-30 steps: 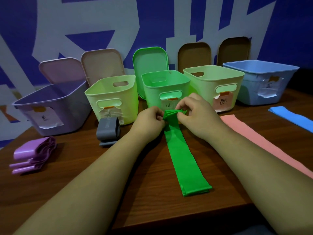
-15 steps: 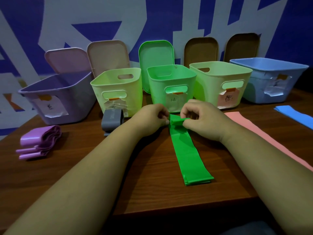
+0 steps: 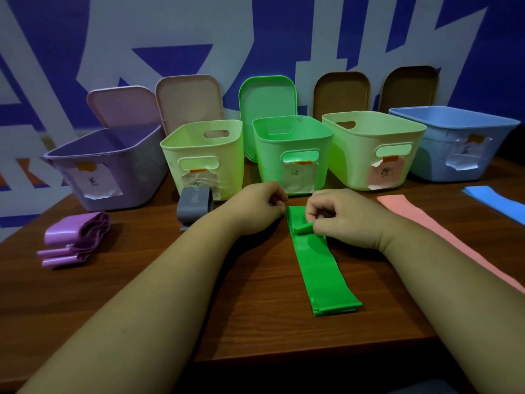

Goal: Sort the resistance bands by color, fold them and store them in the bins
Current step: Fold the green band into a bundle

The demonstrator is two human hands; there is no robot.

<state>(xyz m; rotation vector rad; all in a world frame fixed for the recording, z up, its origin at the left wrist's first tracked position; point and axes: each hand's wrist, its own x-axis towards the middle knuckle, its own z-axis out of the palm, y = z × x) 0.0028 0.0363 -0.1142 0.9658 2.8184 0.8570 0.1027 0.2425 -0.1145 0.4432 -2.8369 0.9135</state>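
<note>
A green resistance band [image 3: 321, 268] lies lengthwise on the wooden table [image 3: 227, 308], its far end rolled into a small fold. My left hand [image 3: 255, 209] pinches the left side of that fold. My right hand [image 3: 338, 217] grips its right side with curled fingers. Just behind stands the green bin [image 3: 292, 155]. A folded purple band [image 3: 75, 240] lies at the left, a folded grey band [image 3: 194, 206] stands before the pale green bin [image 3: 203, 157]. A pink band [image 3: 443, 237] and a blue band [image 3: 494, 200] lie flat at the right.
A purple bin [image 3: 108, 166] stands far left, another pale green bin [image 3: 372, 149] and a blue bin [image 3: 454, 143] at the right, all open and labelled. Several lids [image 3: 267, 100] lean on the wall behind. The table's front edge [image 3: 312, 362] is close to me.
Both hands have rolled the green band's far end another turn toward me, so the flat part is shorter. The camera moved slightly closer to the table.
</note>
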